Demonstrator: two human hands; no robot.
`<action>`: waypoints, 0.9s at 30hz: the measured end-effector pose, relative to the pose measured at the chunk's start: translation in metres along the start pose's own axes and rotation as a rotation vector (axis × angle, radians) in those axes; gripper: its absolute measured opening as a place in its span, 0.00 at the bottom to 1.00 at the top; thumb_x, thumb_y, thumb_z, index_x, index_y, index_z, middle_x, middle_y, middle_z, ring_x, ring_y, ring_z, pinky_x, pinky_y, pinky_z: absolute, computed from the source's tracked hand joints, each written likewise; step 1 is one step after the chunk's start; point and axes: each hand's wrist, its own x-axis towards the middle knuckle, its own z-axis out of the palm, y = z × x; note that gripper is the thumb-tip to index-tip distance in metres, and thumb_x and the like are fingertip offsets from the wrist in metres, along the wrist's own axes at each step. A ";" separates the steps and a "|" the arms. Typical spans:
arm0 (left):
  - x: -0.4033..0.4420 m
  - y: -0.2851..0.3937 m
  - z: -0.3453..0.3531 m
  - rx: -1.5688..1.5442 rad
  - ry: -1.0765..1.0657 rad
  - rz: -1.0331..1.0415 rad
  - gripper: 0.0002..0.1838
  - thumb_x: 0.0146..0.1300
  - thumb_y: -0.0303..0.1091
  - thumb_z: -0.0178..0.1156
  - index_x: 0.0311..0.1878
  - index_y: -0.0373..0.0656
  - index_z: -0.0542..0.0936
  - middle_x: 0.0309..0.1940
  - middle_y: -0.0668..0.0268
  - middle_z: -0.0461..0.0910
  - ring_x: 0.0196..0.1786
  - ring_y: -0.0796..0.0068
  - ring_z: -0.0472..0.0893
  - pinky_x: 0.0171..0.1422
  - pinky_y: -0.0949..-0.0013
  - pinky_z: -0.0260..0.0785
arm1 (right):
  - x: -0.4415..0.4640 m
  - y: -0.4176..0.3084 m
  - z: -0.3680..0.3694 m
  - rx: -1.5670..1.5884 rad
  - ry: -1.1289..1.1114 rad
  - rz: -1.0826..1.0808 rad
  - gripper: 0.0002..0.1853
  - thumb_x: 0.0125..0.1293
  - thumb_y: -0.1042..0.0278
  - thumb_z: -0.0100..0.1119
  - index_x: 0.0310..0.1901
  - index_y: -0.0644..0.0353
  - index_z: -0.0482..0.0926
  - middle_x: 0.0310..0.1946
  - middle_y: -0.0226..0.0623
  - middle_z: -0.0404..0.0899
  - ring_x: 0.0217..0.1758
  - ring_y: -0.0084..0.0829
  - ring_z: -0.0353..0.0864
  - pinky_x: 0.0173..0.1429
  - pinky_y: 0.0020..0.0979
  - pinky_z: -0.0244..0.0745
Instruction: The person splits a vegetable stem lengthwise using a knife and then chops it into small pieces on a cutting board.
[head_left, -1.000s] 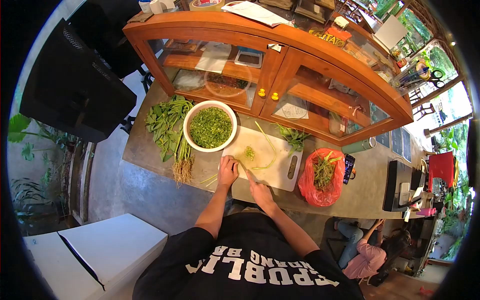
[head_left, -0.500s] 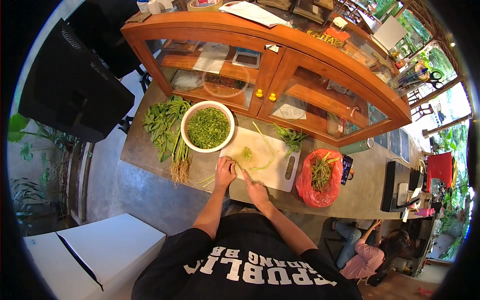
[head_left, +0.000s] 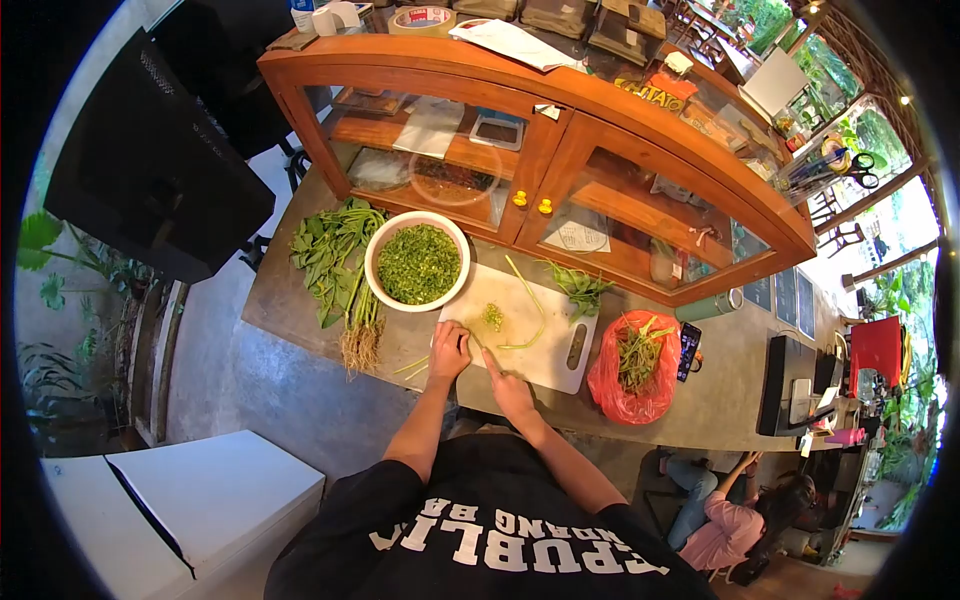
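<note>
My left hand is closed at the near left edge of the white cutting board, its fingers curled down on green stems. Thin stem ends stick out to its left. My right hand grips a knife, mostly hidden, index finger stretched along it towards the stems by my left fingers. A small pile of chopped green bits lies on the board just beyond. Further right on it are a long bent stalk and a leafy sprig. A white bowl full of chopped greens touches the board's far left corner.
Uncut greens with roots lie left of the bowl. A red plastic bag of stems stands right of the board, with a phone beside it. A wooden glass-door cabinet borders the back. A seated person is at lower right.
The view has shifted slightly, so the cabinet and counter sit a little lower. Both hands stay at nearly the same place on the board, with the knife close to the left fingers.
</note>
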 end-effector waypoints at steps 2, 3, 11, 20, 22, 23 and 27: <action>-0.001 0.001 -0.001 -0.010 -0.005 -0.009 0.04 0.55 0.20 0.61 0.34 0.38 0.80 0.37 0.58 0.76 0.46 0.52 0.74 0.54 0.55 0.69 | -0.006 0.001 -0.003 -0.037 0.000 -0.007 0.41 0.65 0.71 0.56 0.78 0.42 0.52 0.25 0.50 0.82 0.27 0.51 0.83 0.37 0.50 0.81; -0.001 0.002 -0.001 -0.011 -0.002 -0.012 0.04 0.55 0.20 0.61 0.34 0.38 0.80 0.37 0.58 0.76 0.46 0.52 0.74 0.54 0.55 0.69 | -0.007 0.002 -0.003 -0.040 -0.001 -0.008 0.41 0.65 0.71 0.56 0.78 0.42 0.52 0.25 0.50 0.82 0.27 0.51 0.83 0.37 0.50 0.81; 0.003 0.005 -0.002 -0.015 -0.025 0.021 0.05 0.55 0.19 0.61 0.34 0.38 0.79 0.37 0.57 0.75 0.45 0.51 0.73 0.53 0.54 0.68 | -0.005 0.006 -0.010 -0.050 0.046 -0.009 0.41 0.65 0.69 0.57 0.78 0.39 0.53 0.26 0.49 0.83 0.28 0.50 0.84 0.37 0.49 0.81; 0.000 0.009 -0.002 0.149 -0.091 -0.008 0.06 0.54 0.18 0.61 0.34 0.38 0.78 0.37 0.57 0.74 0.45 0.51 0.73 0.52 0.54 0.67 | 0.000 0.006 -0.001 -0.111 0.060 0.009 0.43 0.61 0.71 0.58 0.78 0.40 0.52 0.24 0.49 0.82 0.28 0.49 0.85 0.38 0.48 0.82; 0.000 0.010 0.000 0.120 -0.065 -0.007 0.05 0.55 0.19 0.62 0.34 0.39 0.79 0.37 0.57 0.75 0.44 0.51 0.74 0.51 0.54 0.68 | -0.002 0.009 0.002 -0.094 0.071 0.007 0.43 0.62 0.71 0.58 0.78 0.40 0.52 0.24 0.49 0.82 0.28 0.49 0.84 0.38 0.48 0.81; 0.002 0.009 0.000 0.092 -0.030 -0.008 0.05 0.55 0.20 0.64 0.35 0.39 0.80 0.36 0.58 0.76 0.43 0.51 0.74 0.51 0.54 0.68 | -0.001 0.010 0.003 -0.083 0.083 -0.002 0.43 0.62 0.71 0.58 0.78 0.40 0.52 0.24 0.49 0.82 0.28 0.49 0.84 0.38 0.49 0.81; 0.008 0.015 -0.002 0.111 -0.059 0.021 0.05 0.56 0.23 0.66 0.36 0.38 0.84 0.35 0.57 0.79 0.43 0.51 0.75 0.50 0.55 0.69 | -0.004 0.010 -0.011 0.004 0.095 0.028 0.43 0.63 0.71 0.56 0.78 0.38 0.51 0.25 0.52 0.82 0.29 0.52 0.84 0.39 0.51 0.80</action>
